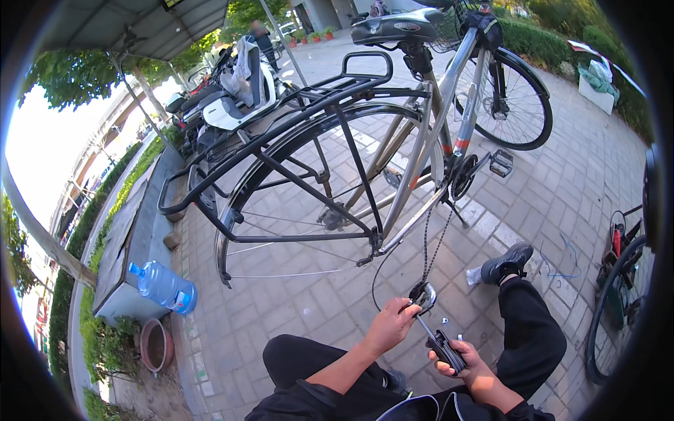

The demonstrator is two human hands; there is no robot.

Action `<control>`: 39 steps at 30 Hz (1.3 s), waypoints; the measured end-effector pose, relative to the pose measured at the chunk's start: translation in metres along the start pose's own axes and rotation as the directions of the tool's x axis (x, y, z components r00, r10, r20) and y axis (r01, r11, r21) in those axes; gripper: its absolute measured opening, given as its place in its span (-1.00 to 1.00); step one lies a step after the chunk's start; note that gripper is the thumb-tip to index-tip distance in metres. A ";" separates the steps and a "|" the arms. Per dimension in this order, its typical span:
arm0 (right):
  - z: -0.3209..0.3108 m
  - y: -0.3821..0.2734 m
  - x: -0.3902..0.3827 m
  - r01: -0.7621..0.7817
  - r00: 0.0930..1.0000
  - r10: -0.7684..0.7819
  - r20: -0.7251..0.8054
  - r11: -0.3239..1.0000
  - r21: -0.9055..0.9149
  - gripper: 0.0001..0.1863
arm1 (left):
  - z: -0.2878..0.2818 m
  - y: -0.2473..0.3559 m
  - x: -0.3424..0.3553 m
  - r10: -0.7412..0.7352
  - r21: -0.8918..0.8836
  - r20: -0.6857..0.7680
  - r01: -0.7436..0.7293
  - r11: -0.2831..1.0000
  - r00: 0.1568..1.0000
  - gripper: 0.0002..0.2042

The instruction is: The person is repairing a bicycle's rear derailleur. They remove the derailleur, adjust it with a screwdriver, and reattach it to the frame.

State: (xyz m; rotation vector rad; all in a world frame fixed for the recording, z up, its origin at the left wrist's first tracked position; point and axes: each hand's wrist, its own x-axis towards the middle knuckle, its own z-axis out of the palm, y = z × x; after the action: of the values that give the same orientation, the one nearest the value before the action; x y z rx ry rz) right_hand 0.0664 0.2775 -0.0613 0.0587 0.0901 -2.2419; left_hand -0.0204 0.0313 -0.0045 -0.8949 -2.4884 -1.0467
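A silver bicycle [463, 119] with a black rear rack [309, 105] stands in front of me. Its chain [427, 245] hangs down to the rear derailleur [425, 292], which is off the frame. My left hand [388, 327] is closed around the derailleur's lower side. In my right hand [469, 363] is a black folding multi-tool [447, 352], its thin key pointing up at the derailleur. The key's tip is hidden by my left fingers. A cable loops beside the chain. No wheel shows under the rear fender [246, 186].
Small parts [444, 321] lie on the paving near my hands. My shoe [507, 262] rests beside a clear plastic piece [473, 276]. At right are a loose wheel [597, 316] and blue string [567, 259]. A water jug [165, 286] and flowerpot [156, 345] are at left; scooters [232, 105] are parked behind.
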 end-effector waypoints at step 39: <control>0.080 0.005 0.026 -0.074 0.888 -0.318 -0.331 0.613 -0.787 -0.47 | 0.005 -0.017 -0.001 -0.156 -0.235 -0.130 0.122 0.964 0.979 -0.47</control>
State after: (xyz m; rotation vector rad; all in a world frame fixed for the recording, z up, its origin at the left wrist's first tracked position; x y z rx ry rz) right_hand 0.0538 0.2474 0.0162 0.0865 1.3748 -2.0854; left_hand -0.0311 0.0249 -0.0172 -0.6806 -2.3697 -1.4129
